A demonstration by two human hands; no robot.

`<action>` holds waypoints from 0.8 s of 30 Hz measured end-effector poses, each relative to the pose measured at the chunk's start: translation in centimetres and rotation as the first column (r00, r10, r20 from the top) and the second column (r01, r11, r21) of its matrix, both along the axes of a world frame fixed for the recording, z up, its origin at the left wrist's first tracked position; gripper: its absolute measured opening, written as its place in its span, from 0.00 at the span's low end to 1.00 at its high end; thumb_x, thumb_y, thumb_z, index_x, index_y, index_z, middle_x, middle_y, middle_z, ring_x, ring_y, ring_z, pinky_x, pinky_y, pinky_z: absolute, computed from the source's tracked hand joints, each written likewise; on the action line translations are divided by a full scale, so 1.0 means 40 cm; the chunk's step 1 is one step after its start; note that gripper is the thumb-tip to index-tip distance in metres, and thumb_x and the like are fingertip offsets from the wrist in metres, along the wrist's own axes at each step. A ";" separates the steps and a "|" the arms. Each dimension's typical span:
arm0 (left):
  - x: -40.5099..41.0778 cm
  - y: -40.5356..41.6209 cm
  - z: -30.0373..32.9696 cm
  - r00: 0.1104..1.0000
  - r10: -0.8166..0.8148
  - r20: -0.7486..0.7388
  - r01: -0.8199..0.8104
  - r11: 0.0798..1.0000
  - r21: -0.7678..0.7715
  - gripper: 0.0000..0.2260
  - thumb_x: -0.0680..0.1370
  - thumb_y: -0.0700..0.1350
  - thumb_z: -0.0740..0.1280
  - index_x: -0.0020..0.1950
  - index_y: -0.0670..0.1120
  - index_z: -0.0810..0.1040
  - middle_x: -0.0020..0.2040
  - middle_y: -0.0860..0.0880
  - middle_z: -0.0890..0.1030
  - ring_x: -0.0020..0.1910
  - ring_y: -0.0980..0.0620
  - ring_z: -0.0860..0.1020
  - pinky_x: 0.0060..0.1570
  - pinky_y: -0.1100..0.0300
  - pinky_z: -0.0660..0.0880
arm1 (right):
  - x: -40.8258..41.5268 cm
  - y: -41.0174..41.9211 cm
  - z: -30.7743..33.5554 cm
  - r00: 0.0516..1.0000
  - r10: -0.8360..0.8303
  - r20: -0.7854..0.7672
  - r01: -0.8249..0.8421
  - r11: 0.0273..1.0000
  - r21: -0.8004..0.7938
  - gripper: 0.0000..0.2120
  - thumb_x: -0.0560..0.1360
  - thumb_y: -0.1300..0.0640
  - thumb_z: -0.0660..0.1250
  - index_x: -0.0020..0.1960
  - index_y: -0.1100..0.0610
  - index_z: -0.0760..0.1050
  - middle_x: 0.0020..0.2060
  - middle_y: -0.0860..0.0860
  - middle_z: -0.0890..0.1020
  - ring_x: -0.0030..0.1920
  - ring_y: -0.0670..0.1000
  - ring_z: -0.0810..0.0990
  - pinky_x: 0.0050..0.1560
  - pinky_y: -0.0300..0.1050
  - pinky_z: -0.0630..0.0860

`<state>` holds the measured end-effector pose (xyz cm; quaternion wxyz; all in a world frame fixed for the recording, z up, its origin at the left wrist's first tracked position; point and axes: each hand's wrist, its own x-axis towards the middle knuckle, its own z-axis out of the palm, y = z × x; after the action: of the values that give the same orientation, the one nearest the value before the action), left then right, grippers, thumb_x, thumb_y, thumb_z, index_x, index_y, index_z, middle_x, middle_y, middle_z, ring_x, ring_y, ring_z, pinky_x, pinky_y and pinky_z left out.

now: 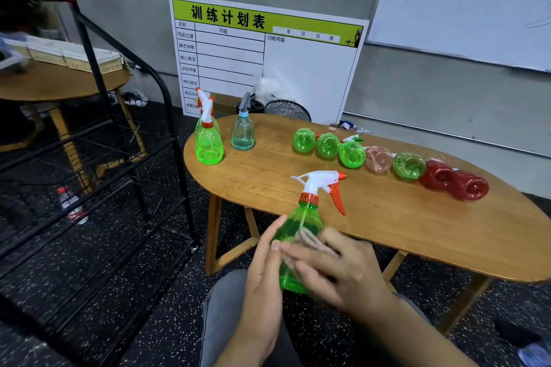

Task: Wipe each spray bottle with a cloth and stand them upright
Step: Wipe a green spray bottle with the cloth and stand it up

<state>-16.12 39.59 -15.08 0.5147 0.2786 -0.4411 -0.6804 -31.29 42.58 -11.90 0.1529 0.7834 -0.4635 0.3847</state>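
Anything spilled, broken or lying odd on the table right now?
No spill or damage shows. Seven bottles lie on their sides in a row at the table's far edge, simply unwiped. Three standing bottles are upright at the left end.

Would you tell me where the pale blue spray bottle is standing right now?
In the head view, the pale blue spray bottle stands upright at the wooden table's far left end, just right of the upright green bottles.

— We can't see most of the cloth [310, 240]; our hands [334, 265] cover it against the held bottle [301, 223].
— Beyond the desk [268, 182], the board's [268, 59] lower edge is hidden.
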 end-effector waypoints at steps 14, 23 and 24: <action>0.006 0.010 0.002 0.998 -0.053 -0.017 0.051 0.994 -0.101 0.30 0.73 0.56 0.80 0.73 0.57 0.76 0.69 0.44 0.82 0.69 0.43 0.80 0.67 0.48 0.78 | -0.004 -0.018 0.013 0.892 -0.122 0.436 0.057 0.986 0.159 0.15 0.83 0.49 0.64 0.64 0.52 0.82 0.44 0.44 0.76 0.41 0.44 0.78 0.41 0.37 0.72; 0.010 0.008 0.011 0.995 -0.074 -0.062 0.073 0.997 -0.027 0.18 0.85 0.49 0.65 0.75 0.53 0.74 0.66 0.48 0.84 0.66 0.47 0.82 0.56 0.57 0.81 | -0.008 -0.005 0.008 0.740 -0.185 0.646 0.063 0.976 0.208 0.11 0.81 0.50 0.66 0.61 0.46 0.82 0.54 0.42 0.84 0.57 0.48 0.82 0.57 0.39 0.76; 0.011 0.009 0.012 0.995 -0.088 -0.055 0.087 0.996 -0.023 0.19 0.85 0.50 0.63 0.76 0.54 0.73 0.68 0.49 0.83 0.67 0.48 0.81 0.58 0.57 0.81 | -0.007 -0.012 0.014 0.726 -0.185 0.663 0.059 0.976 0.208 0.10 0.82 0.51 0.67 0.61 0.47 0.83 0.53 0.44 0.84 0.56 0.49 0.83 0.56 0.38 0.75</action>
<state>-15.67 39.97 -14.60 0.4993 0.2345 -0.4454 -0.7052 -31.55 42.11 -11.36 -0.0698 0.5670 -0.5694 0.5911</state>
